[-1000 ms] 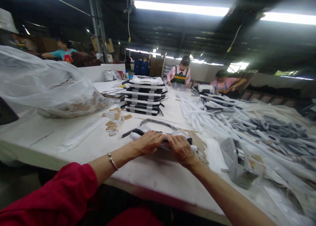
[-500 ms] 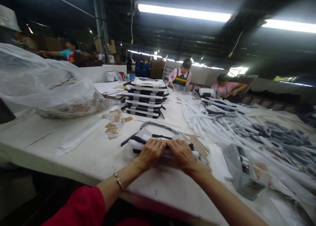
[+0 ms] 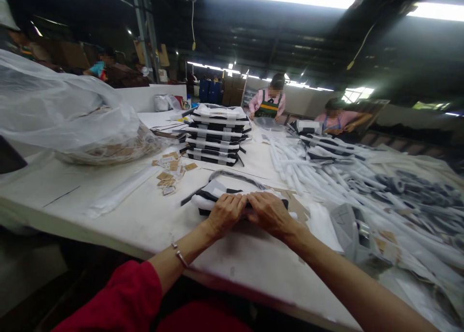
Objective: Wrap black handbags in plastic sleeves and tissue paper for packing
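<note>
On the white table (image 3: pixel 119 216) in front of me lies a folded black and white bundle (image 3: pixel 217 191) with a grey strap looping behind it. My left hand (image 3: pixel 225 214) and my right hand (image 3: pixel 270 213) rest side by side on its near edge, fingers curled and pressed down onto the wrapped material. A bracelet sits on my left wrist. The part of the bundle under my hands is hidden.
A stack of similar black and white bundles (image 3: pixel 216 134) stands behind. Small cardboard tags (image 3: pixel 170 172) lie left of it, beside a big clear plastic bag (image 3: pixel 68 114). White rolled tubes (image 3: pixel 308 172) and grey parts cover the right side. Other people work at the far end.
My hands have stayed on the bundle and drawn slightly closer together. The camera has tilted a little, shifting the scene.
</note>
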Demonstrator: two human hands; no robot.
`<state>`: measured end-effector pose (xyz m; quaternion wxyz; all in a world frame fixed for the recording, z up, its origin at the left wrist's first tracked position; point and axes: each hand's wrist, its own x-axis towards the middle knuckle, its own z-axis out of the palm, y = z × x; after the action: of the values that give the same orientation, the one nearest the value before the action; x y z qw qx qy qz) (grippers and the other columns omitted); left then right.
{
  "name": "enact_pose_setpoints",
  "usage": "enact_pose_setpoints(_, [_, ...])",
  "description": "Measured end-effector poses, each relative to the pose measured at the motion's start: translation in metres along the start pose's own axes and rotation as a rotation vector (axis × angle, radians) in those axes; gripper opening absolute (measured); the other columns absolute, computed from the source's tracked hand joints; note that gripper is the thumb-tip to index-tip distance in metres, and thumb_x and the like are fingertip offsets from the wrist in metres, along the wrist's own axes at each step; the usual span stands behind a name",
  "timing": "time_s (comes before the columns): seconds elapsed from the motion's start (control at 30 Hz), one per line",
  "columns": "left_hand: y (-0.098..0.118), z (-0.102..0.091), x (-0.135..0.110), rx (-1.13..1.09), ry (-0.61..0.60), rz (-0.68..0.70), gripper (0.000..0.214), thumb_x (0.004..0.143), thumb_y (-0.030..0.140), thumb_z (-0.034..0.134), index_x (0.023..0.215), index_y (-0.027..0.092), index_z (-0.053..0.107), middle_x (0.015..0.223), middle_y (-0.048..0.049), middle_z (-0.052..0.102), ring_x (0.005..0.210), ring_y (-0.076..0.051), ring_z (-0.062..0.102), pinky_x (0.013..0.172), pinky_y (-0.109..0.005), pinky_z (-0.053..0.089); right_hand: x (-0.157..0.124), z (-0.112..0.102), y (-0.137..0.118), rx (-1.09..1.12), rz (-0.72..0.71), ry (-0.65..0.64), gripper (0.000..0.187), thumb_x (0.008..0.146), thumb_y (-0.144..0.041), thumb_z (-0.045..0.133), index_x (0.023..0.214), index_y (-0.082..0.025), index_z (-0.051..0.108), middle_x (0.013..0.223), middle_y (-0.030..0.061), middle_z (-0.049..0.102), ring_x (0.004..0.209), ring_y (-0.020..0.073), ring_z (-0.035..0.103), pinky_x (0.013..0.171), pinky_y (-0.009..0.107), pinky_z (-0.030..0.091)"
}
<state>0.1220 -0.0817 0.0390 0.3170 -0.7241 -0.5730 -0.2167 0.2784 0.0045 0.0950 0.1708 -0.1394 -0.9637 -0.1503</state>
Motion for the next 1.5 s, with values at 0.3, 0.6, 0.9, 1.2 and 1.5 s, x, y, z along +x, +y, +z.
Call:
enact_pose_setpoints(0.3, [-0.001, 0.015, -0.002, 0.046, -0.022, 0.079, 0.027, 0.092, 0.005, 0.041, 0.113, 0.005, 0.059, 0.094, -0.0147, 0.07, 0.08, -0.025, 0.065, 0.073, -0.038, 0.052, 0.001, 0.016, -0.01, -0.242, -0.095, 0.057, 0.055, 0.091, -0.012, 0.048, 0.145, -0.017, 0.042, 0.077, 0.0058, 0.066, 0.065, 0.0213, 0.059, 0.06, 0.036, 0.036])
enact_pose_setpoints(0.6, [-0.013, 0.004, 0.002, -0.037, 0.07, 0.105, 0.02, 0.088, 0.009, 0.044, 0.097, 0.011, 0.062, 0.08, -0.0099, 0.067, 0.071, -0.025, 0.062, 0.067, -0.039, 0.052, -0.009, 0.006, 0.012, -0.074, -0.218, 0.058, 0.046, 0.101, -0.021, 0.041, 0.147, -0.021, 0.034, 0.112, 0.008, 0.066, 0.095, 0.0203, 0.059, 0.083, 0.036, 0.042])
enact_pose_setpoints(0.9, [-0.016, 0.002, -0.003, -0.11, 0.149, 0.143, 0.025, 0.094, 0.012, 0.039, 0.101, 0.016, 0.063, 0.089, -0.0082, 0.071, 0.079, -0.022, 0.066, 0.074, -0.036, 0.05, -0.026, 0.012, 0.004, 0.017, -0.151, 0.117, 0.043, 0.103, -0.022, 0.035, 0.146, -0.017, 0.035, 0.118, 0.009, 0.065, 0.103, 0.022, 0.056, 0.091, 0.039, 0.042])
enact_pose_setpoints(1.2, [-0.027, -0.003, -0.012, -0.075, 0.211, 0.185, 0.034, 0.091, 0.013, 0.04, 0.117, 0.018, 0.062, 0.107, -0.0072, 0.073, 0.088, -0.022, 0.069, 0.081, -0.034, 0.049, -0.033, 0.034, -0.017, -0.042, 0.006, 0.281, 0.047, 0.098, -0.03, 0.046, 0.14, -0.008, 0.041, 0.13, 0.0131, 0.059, 0.118, 0.0272, 0.05, 0.108, 0.045, 0.033])
enact_pose_setpoints(1.5, [-0.032, 0.021, -0.028, -0.104, 0.117, -0.019, 0.045, 0.094, 0.037, 0.046, 0.138, 0.035, 0.049, 0.11, -0.0005, 0.073, 0.083, -0.027, 0.069, 0.071, -0.037, 0.049, -0.02, 0.034, -0.008, -0.096, -0.025, 0.215, 0.031, 0.103, -0.024, 0.032, 0.124, -0.012, 0.052, 0.111, 0.0089, 0.065, 0.091, 0.0199, 0.06, 0.081, 0.037, 0.046])
